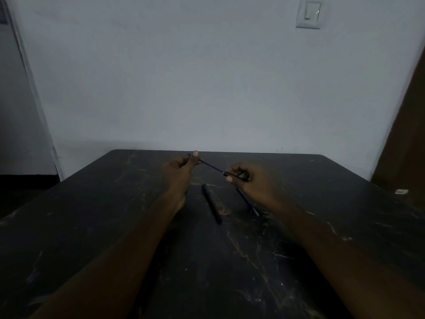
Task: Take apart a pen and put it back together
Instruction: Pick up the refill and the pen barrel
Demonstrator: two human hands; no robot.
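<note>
Above the dark table (138, 226), my left hand (181, 171) pinches one end of a thin blue ink refill (210, 165). The refill slants down to the right. My right hand (250, 180) grips a short black pen part (234, 174) at the refill's other end; the two meet at my fingertips. A black pen barrel (212, 203) lies on the table between my forearms. A second thin dark pen piece (247, 202) lies beside it, partly hidden under my right hand.
The scratched table runs back to a pale wall. A small white object (401, 191) lies near the table's right edge. A brown door or panel (409, 134) stands at the right. A light switch (309, 14) is high on the wall.
</note>
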